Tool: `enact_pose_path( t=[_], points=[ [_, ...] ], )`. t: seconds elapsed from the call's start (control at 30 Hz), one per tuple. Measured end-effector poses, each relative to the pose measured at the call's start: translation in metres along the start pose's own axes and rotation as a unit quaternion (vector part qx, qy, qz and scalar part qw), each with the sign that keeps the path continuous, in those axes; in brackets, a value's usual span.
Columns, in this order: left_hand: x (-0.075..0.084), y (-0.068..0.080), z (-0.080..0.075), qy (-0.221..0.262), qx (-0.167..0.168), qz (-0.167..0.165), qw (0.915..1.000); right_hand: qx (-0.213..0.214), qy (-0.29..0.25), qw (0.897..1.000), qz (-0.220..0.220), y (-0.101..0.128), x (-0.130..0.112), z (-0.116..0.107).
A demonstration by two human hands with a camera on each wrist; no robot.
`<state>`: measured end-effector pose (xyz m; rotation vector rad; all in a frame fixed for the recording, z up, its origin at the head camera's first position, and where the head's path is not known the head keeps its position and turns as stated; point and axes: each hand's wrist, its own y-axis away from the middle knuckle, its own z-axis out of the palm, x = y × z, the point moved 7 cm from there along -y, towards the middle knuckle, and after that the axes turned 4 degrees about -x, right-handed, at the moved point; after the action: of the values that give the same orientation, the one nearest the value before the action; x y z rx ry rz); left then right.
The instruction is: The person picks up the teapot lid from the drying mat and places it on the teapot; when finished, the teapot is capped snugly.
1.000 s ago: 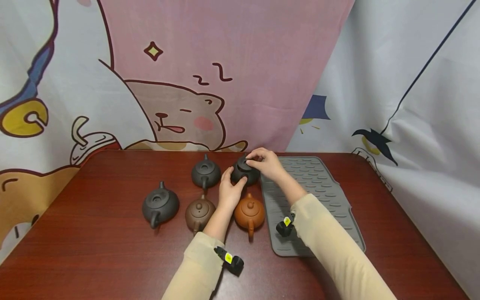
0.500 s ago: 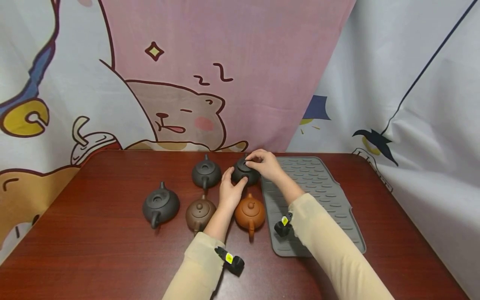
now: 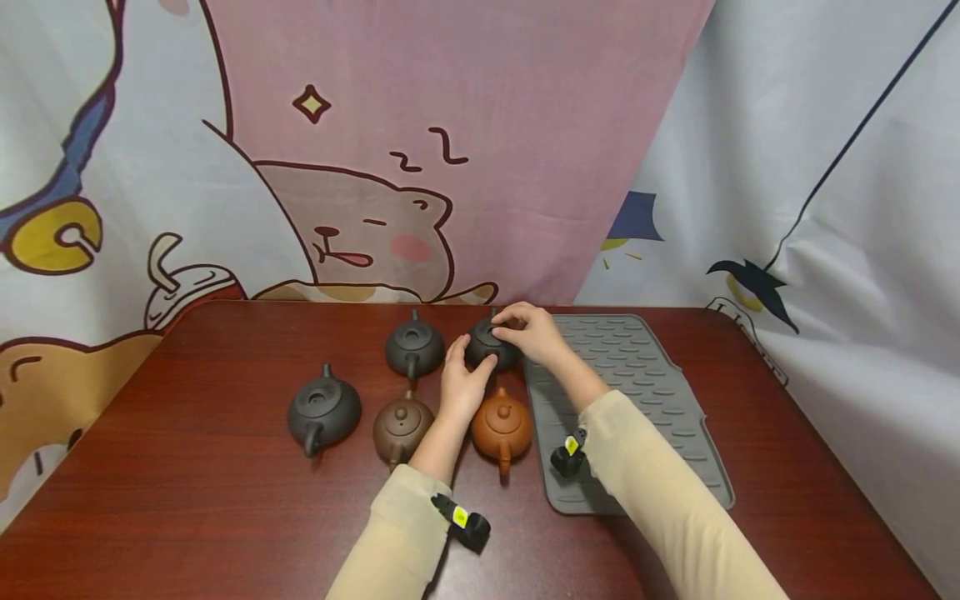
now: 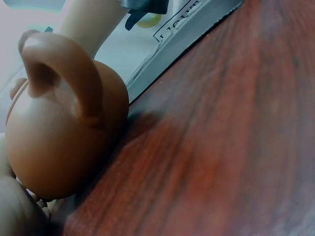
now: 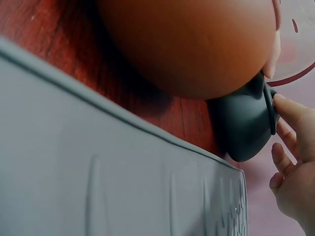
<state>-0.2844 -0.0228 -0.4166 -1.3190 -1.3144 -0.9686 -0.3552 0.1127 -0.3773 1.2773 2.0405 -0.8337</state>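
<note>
At the back of the table stands a black teapot (image 3: pixel 507 355), with my hands on both sides of it. My left hand (image 3: pixel 461 383) holds its near left side, thumb in front and fingers along the flank. With thumb and forefinger, my right hand (image 3: pixel 534 332) pinches the teapot's lid (image 3: pixel 485 333) at the top. In the right wrist view the lid's rim sits on the dark body (image 5: pixel 241 125). An orange teapot (image 3: pixel 501 427) stands just in front, near my left forearm; its loop handle (image 4: pixel 83 73) shows large in the left wrist view.
Left of my hands are a black teapot (image 3: pixel 415 347), a brown teapot (image 3: pixel 401 425) partly behind my left forearm, and another black teapot (image 3: pixel 324 410) further left. A grey ribbed mat (image 3: pixel 637 400) lies to the right under my right forearm. A patterned cloth (image 3: pixel 525 150) hangs behind the table.
</note>
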Motion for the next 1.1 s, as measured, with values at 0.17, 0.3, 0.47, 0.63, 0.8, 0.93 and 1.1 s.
enact_pose_path(
  t=[0.17, 0.3, 0.47, 0.63, 0.8, 0.93, 1.1],
  points=[
    [0.001, 0.0, 0.001, 0.005, -0.001, -0.008, 1.0, 0.002, -0.003, 1.0, 0.011, 0.002, 0.0, -0.004],
    [0.007, 0.0, -0.001, 0.007, 0.003, -0.003, 1.0, 0.008, -0.003, 1.0, 0.01, 0.004, -0.004, -0.01],
    [0.022, 0.0, -0.007, 0.022, 0.011, 0.007, 0.9997, 0.015, -0.016, 1.0, 0.006, 0.008, -0.011, -0.022],
    [0.04, 0.002, -0.012, 0.038, 0.011, 0.016, 0.9991, 0.031, -0.042, 0.999, -0.013, 0.015, -0.018, -0.037],
    [0.066, 0.01, -0.016, 0.053, -0.023, 0.032, 0.9978, 0.051, -0.057, 0.997, -0.025, 0.027, -0.026, -0.055],
    [0.085, 0.019, -0.021, 0.054, -0.055, 0.056, 0.9954, 0.059, -0.053, 0.996, -0.033, 0.041, -0.035, -0.069],
    [0.097, 0.031, -0.032, 0.033, -0.088, 0.096, 0.991, 0.062, -0.043, 0.996, -0.046, 0.064, -0.045, -0.085]
  ],
)
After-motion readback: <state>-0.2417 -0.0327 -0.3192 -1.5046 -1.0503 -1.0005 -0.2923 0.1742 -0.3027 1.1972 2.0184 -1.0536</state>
